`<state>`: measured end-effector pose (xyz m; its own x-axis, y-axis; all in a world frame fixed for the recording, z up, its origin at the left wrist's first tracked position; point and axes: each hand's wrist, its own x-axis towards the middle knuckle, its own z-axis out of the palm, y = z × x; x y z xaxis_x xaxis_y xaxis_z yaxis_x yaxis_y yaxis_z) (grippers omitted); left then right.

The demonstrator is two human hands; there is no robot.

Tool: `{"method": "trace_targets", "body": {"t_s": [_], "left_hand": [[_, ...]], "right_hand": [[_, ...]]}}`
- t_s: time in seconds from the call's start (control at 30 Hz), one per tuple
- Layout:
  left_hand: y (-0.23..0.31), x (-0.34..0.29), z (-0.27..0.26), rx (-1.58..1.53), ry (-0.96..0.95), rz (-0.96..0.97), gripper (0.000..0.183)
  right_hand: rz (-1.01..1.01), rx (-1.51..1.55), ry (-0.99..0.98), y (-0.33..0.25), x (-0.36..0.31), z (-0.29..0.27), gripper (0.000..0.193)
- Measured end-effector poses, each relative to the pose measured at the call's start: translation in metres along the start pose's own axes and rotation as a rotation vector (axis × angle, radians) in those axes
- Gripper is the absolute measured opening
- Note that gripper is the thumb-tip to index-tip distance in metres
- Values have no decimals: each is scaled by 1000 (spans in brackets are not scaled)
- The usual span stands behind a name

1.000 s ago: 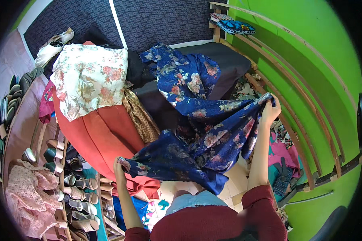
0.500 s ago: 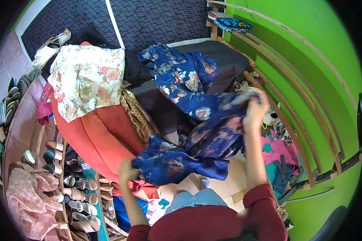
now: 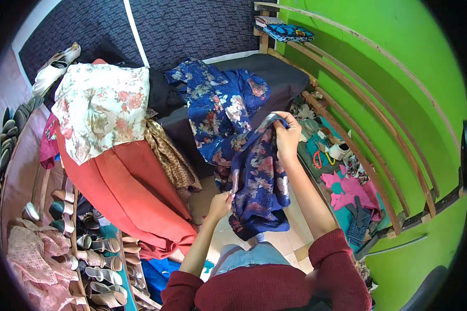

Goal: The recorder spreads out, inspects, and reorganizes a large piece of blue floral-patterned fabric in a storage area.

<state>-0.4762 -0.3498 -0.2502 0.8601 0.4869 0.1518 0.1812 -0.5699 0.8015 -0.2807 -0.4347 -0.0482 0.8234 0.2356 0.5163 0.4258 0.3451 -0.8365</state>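
1. Pinched an edge of blue floral garment (image 3: 225, 140) between thumb and fingers of right hand (image 3: 287, 136); closed left hand (image 3: 221, 206) round the same garment, lower in view;
2. Held both grips apart, probably to draw out the edge between and let loose folds drop freely;
3. Saw near part hanging below right hand and just right of left hand, over tiled floor (image 3: 283, 241); could not tell whether touching;
4. Saw far part lying beyond both grips on dark-covered surface (image 3: 285, 75); likely rested there to spare the hands some weight;
5. Noted white floral cloth (image 3: 106, 106) draped over red cloth (image 3: 129, 181), left of garment; presumably kept aside to avoid tangling.
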Motion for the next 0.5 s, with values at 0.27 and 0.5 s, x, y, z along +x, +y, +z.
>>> {"method": "trace_targets", "body": {"t_s": [0.27, 0.5], "left_hand": [[75, 35, -51, -350, 325, 145, 32], [161, 74, -110, -732, 296, 242, 26]], "right_hand": [[232, -45, -495, 39, -8, -42, 78], [515, -128, -283, 116, -207, -78, 72]]}}
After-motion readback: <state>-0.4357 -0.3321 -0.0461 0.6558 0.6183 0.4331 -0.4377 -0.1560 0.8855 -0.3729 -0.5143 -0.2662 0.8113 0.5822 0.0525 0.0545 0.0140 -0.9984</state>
